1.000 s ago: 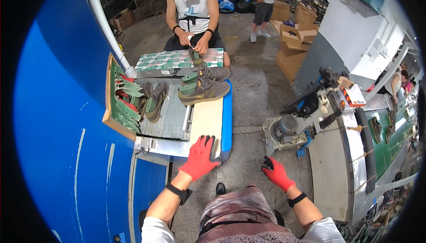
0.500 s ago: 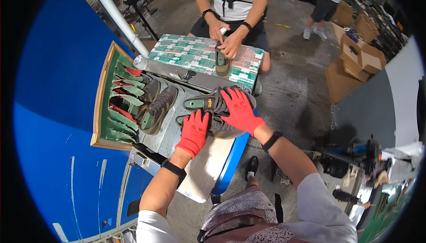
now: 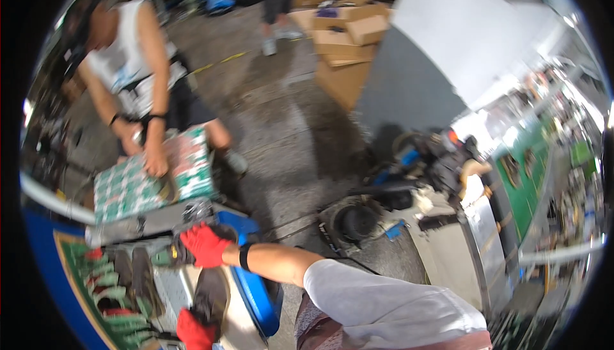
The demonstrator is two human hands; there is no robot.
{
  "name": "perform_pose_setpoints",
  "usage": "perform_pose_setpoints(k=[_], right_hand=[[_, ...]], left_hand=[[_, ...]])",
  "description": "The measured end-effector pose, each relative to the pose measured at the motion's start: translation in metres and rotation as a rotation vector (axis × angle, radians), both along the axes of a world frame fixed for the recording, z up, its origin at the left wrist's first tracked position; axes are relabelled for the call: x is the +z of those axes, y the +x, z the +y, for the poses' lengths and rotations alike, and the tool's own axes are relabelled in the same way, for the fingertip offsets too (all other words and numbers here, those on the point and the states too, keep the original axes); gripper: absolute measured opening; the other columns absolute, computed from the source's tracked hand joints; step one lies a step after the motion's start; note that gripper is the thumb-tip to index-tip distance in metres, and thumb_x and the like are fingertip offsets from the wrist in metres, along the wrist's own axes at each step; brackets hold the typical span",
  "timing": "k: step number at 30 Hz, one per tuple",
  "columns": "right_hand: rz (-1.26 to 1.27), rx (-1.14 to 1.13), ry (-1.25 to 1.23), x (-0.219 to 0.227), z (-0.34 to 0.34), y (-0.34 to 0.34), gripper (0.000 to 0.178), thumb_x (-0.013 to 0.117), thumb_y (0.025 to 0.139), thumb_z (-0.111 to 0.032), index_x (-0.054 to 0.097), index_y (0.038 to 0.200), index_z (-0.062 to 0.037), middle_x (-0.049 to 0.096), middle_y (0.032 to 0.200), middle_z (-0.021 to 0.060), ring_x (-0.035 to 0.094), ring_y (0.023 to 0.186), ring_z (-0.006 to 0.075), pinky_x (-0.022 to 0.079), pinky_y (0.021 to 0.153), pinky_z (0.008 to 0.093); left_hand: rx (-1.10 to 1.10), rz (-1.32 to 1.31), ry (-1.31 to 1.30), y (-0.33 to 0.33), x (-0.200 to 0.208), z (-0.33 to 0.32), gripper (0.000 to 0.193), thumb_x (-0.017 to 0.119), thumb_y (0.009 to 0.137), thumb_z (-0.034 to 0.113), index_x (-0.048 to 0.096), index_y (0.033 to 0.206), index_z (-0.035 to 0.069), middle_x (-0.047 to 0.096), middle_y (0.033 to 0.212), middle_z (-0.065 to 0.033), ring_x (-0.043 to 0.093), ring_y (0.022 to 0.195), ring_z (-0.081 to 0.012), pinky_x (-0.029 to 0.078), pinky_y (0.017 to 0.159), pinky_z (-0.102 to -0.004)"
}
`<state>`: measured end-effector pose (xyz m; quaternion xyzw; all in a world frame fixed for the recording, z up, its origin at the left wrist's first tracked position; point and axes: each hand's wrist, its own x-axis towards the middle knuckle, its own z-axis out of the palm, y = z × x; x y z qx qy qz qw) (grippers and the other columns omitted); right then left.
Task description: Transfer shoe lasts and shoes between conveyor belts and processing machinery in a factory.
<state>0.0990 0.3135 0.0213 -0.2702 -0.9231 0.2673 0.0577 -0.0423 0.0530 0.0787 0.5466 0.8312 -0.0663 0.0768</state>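
Shoes are handled at the lower left of the view. An olive-and-grey shoe (image 3: 167, 254) is grasped by the right hand (image 3: 206, 245), which is clad in a red glove and is clenched over the shoe's upper edge; a black wristband is worn behind the glove. A dark shoe (image 3: 211, 295) is grasped by the left hand (image 3: 194, 331), likewise red-gloved, the fingers being closed on the shoe's lower end; the picture is blurred there and the exact hold cannot be told. Both shoes lie on the pale counter (image 3: 176, 289), whose blue edge (image 3: 256, 299) runs just right of the hands. Further dark shoes (image 3: 134, 280) are laid in a row to the left of the hands, beside green-and-red insoles (image 3: 105, 283). Beyond the right hand, a green-patterned sheet (image 3: 134, 184) is pressed down by a co-worker's hands (image 3: 144, 152). Farther off to the right, a grey machine (image 3: 409, 203) is seen on the concrete floor, with cardboard boxes (image 3: 345, 43) well beyond it.
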Motion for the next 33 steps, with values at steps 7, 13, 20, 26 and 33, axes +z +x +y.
perform_pose_setpoints(k=[7,13,20,26,33], right_hand=[[0.166,-0.684,-0.406,-0.009,-0.155,0.223,0.092,0.074,0.076,-0.056,0.042,0.137,0.005,0.061,0.122,0.0299,0.059,0.116,0.0448,0.046,0.098,0.0501],[-0.029,-1.34,-0.542,0.016,-0.353,0.44,0.078,0.072,0.074,-0.065,0.061,0.121,-0.0029,0.069,0.115,0.0216,0.065,0.112,0.0361,0.049,0.098,0.0439],[-0.094,-1.944,-0.275,0.033,-0.5,0.659,0.074,0.077,0.072,-0.057,0.061,0.119,-0.0022,0.068,0.113,0.0244,0.065,0.108,0.0406,0.051,0.094,0.0482],[0.054,-2.15,-0.009,0.0,-0.522,0.866,0.071,0.079,0.07,-0.047,0.059,0.122,-0.0038,0.07,0.112,0.0218,0.064,0.11,0.0389,0.05,0.095,0.0465],[-0.166,-1.921,0.17,0.004,-0.498,1.032,0.07,0.077,0.075,-0.023,0.051,0.136,-0.002,0.056,0.134,0.0251,0.053,0.126,0.0407,0.044,0.106,0.0448]], left_hand=[[-0.405,0.51,0.108,-0.012,-0.027,-0.053,0.116,0.066,0.069,0.081,0.043,0.145,-0.004,0.062,0.127,-0.0191,0.062,0.114,-0.0336,0.055,0.085,-0.0445],[-0.426,-0.027,-0.235,-0.06,-0.061,-0.031,0.077,0.068,0.078,0.067,0.063,0.106,-0.004,0.071,0.091,-0.0232,0.07,0.088,-0.0363,0.054,0.074,-0.0458],[-0.633,0.197,-0.099,0.013,-0.028,-0.07,0.058,0.066,0.085,0.057,0.065,0.096,0.0,0.072,0.086,-0.0205,0.069,0.081,-0.0379,0.054,0.069,-0.0483],[-0.693,-0.016,-0.015,0.271,0.014,-0.118,0.074,0.073,0.077,0.065,0.064,0.112,0.0,0.069,0.079,-0.0225,0.067,0.07,-0.0439,0.053,0.062,-0.0507],[-1.142,-0.262,0.143,0.607,0.056,-0.12,0.076,0.086,0.057,0.028,0.06,0.124,0.005,0.063,0.126,-0.0172,0.059,0.119,-0.0361,0.047,0.098,-0.0496]])
